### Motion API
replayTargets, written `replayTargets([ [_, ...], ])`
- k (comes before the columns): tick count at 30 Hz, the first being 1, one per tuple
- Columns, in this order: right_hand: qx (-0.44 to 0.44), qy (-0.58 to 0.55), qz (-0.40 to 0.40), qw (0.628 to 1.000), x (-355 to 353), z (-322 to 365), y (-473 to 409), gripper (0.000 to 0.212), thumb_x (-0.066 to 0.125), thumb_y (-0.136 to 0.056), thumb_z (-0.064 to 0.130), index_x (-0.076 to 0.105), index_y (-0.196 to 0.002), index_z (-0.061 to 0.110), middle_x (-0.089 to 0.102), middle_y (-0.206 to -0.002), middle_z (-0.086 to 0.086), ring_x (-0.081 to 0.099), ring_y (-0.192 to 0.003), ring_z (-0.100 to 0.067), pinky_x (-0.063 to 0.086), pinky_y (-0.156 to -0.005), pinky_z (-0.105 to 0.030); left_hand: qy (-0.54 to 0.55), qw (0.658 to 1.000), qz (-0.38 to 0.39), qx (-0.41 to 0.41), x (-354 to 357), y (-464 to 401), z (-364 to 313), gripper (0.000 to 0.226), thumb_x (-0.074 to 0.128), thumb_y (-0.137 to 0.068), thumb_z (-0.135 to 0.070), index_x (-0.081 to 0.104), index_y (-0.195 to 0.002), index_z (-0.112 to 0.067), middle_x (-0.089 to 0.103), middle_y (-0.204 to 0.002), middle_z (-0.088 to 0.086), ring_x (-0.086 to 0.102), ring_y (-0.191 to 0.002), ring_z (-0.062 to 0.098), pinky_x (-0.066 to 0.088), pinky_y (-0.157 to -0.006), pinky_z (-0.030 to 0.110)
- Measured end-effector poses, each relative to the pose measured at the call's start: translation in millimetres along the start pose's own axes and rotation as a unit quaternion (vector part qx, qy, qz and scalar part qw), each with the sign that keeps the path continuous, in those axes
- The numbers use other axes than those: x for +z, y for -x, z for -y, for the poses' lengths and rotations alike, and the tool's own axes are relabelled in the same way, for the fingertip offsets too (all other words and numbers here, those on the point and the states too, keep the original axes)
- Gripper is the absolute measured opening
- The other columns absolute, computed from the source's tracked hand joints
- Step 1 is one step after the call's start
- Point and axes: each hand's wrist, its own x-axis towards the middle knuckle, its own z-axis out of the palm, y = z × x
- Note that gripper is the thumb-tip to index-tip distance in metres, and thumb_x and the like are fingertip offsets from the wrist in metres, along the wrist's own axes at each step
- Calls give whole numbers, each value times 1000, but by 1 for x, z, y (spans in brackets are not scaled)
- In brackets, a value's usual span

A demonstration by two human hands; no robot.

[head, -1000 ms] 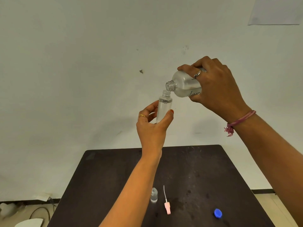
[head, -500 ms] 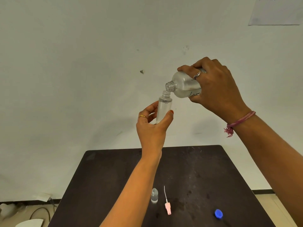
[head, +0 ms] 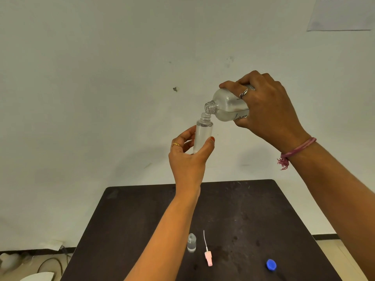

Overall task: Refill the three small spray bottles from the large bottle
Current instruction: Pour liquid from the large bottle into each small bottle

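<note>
Grip: your left hand (head: pixel 187 157) holds the small bottle (head: pixel 203 136) upright, thumb on one side of the lower body and fingers on the other; your right hand (head: pixel 265 110) wraps the large bottle (head: pixel 227 107) around its body, tipped so the open neck points down and left, its lip just above and touching or nearly touching the small bottle's mouth. Both are held in the air above the dark table (head: pixel 142 209). Step in hand, by judgement: pouring into this bottle. Keep the two mouths aligned, tip slowly so the stream stays thin, hold the small bottle vertical, and stop short of the neck so the sprayer can go back in without overflow. Contents: the small bottle appears filled with clear liquid nearly to its shoulder; the large bottle holds clear liquid pooled along its lower side, level hard to read. On the table: one small clear capped vial (head: pixel 191 242), liquid in it; one pink sprayer head (head: pixel 208 258) with white dip tube, lying flat just beside it; one blue cap (head: pixel 271 265), well apart to the right. Other small bottles: not seen.
</note>
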Motion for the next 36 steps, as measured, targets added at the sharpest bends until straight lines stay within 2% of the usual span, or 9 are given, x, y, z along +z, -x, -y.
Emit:
replayTargets([
  [36,4,0,1,1000,3,7,1,70,82,-58,9,59,-124,19,59,-104,-14,56,-91,-34,44,-71,-40,2,1000,0,3,-7,-2,1,42,80,-74,-22,58,-108,-34,62,-108,-12,60,-101,10,48,-62,7],
])
